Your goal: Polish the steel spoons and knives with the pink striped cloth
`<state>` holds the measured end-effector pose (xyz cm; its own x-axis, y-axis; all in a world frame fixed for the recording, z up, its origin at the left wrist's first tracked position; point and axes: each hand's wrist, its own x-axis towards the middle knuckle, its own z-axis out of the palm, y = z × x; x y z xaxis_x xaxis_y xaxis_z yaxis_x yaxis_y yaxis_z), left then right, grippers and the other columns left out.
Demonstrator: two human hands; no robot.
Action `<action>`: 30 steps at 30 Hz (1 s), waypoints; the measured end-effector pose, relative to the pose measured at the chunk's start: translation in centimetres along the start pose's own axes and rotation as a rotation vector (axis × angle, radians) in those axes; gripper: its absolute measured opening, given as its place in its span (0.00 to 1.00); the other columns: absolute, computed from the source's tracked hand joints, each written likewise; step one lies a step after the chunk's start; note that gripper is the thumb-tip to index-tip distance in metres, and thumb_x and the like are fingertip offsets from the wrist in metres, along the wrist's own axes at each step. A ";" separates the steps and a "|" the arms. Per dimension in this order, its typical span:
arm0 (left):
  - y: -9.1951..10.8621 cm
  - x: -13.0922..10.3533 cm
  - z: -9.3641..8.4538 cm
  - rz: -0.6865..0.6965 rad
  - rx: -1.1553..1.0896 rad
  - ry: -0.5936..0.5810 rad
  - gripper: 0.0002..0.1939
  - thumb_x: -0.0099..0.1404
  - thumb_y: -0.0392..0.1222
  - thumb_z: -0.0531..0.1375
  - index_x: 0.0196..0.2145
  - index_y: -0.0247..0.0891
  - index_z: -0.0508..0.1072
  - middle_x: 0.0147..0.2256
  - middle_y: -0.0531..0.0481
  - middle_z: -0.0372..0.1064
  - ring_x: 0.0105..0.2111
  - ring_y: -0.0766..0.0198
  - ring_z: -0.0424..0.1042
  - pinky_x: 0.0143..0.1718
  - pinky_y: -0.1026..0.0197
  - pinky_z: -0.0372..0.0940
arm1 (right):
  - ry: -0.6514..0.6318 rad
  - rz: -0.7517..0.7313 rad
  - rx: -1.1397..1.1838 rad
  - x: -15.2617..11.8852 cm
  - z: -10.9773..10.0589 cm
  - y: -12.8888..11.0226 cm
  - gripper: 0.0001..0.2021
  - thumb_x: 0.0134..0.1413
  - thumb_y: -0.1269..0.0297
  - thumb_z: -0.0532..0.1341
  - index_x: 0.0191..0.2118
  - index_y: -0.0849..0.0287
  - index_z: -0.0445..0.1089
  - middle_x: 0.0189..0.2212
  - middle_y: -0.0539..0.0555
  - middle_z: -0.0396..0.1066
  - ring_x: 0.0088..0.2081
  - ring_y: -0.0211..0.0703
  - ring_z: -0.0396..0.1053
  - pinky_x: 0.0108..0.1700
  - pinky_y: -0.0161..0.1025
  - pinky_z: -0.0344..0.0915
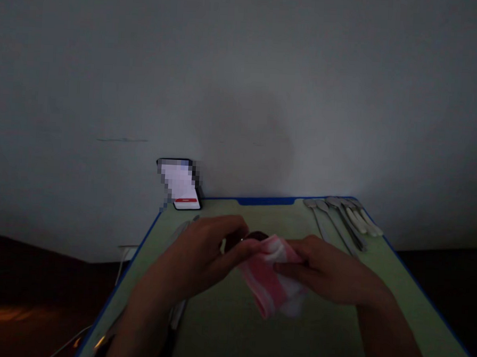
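Observation:
Both my hands meet over the middle of the table. My right hand [318, 262] is closed on a pink-and-white cloth [267, 276], bunched at the top with its lower end hanging loose. My left hand [214, 246] is closed, its thumb against the cloth's upper left edge. Between the left fingers and the cloth shows a dark, rounded object [256, 236]. The fingers and cloth hide most of it, so its kind cannot be made out.
Several spoons [334, 221] lie at the back right of the green, blue-edged table [222, 332], beside white-handled cutlery [356, 219]. More cutlery [177, 311] lies partly under my left arm. A phone [184, 183] leans against the wall [243, 93] at the back left.

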<state>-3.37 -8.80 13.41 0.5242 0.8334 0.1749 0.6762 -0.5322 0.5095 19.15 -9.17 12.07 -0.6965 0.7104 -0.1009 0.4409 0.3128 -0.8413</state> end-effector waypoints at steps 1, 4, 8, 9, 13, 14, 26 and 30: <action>0.1 0.1 0.3 0.019 0.045 -0.022 0.18 0.66 0.50 0.49 0.25 0.37 0.65 0.21 0.56 0.63 0.21 0.71 0.61 0.23 0.67 0.54 | 0.000 0.008 -0.027 0.1 0.2 -0.2 0.08 0.57 0.63 0.54 0.31 0.60 0.64 0.21 0.45 0.60 0.23 0.30 0.54 0.24 0.29 0.50; -0.1 0.3 0.8 0.046 0.122 -0.051 0.20 0.68 0.48 0.47 0.23 0.36 0.65 0.19 0.56 0.62 0.20 0.71 0.61 0.23 0.67 0.53 | -0.003 0.022 -0.058 0.3 0.4 0.0 0.10 0.57 0.62 0.54 0.28 0.61 0.64 0.21 0.45 0.61 0.23 0.30 0.55 0.24 0.29 0.50; -1.0 0.1 0.2 0.006 0.084 -0.045 0.18 0.69 0.46 0.46 0.30 0.38 0.70 0.26 0.53 0.70 0.26 0.69 0.68 0.28 0.67 0.58 | 0.000 0.038 -0.028 -0.4 -0.6 1.2 0.13 0.58 0.58 0.52 0.27 0.60 0.65 0.21 0.46 0.59 0.22 0.32 0.54 0.24 0.31 0.51; -1.2 0.0 -0.1 -0.010 0.069 -0.041 0.17 0.69 0.46 0.46 0.31 0.38 0.71 0.27 0.53 0.71 0.27 0.69 0.69 0.29 0.67 0.58 | 0.009 0.042 -0.033 -0.7 -1.0 1.5 0.14 0.58 0.56 0.52 0.27 0.60 0.65 0.21 0.46 0.59 0.22 0.33 0.54 0.24 0.31 0.52; -1.7 -0.6 -1.0 -0.072 0.066 -0.002 0.18 0.68 0.47 0.47 0.29 0.37 0.71 0.24 0.54 0.70 0.24 0.69 0.68 0.27 0.67 0.58 | 0.070 0.018 -0.056 -1.9 -2.2 2.2 0.14 0.57 0.55 0.52 0.26 0.58 0.64 0.20 0.47 0.58 0.22 0.34 0.55 0.23 0.32 0.51; -1.6 -0.7 -1.0 -0.080 0.067 0.005 0.18 0.68 0.47 0.47 0.29 0.37 0.71 0.24 0.54 0.70 0.24 0.69 0.68 0.27 0.67 0.58 | 0.074 0.015 -0.058 -2.1 -2.3 2.1 0.15 0.57 0.56 0.52 0.26 0.58 0.64 0.19 0.47 0.57 0.21 0.33 0.54 0.22 0.32 0.51; -1.4 0.4 0.7 0.049 0.111 -0.024 0.17 0.69 0.45 0.46 0.33 0.38 0.72 0.28 0.53 0.72 0.27 0.68 0.69 0.29 0.67 0.59 | 0.017 -0.021 -0.067 0.2 -0.5 1.2 0.14 0.58 0.58 0.51 0.30 0.60 0.67 0.21 0.46 0.60 0.23 0.32 0.55 0.25 0.30 0.52; -3.5 -0.5 -1.0 -0.107 0.061 0.051 0.16 0.67 0.47 0.48 0.35 0.37 0.72 0.24 0.54 0.69 0.23 0.70 0.67 0.26 0.68 0.60 | 0.018 0.052 -0.118 -0.6 -1.4 2.9 0.13 0.57 0.58 0.52 0.32 0.59 0.70 0.23 0.48 0.66 0.24 0.35 0.60 0.26 0.32 0.54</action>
<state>-6.49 -7.25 12.35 0.4213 0.8916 0.1660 0.7580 -0.4467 0.4754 21.63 -7.79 10.42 -0.6612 0.7384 -0.1329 0.5405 0.3460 -0.7669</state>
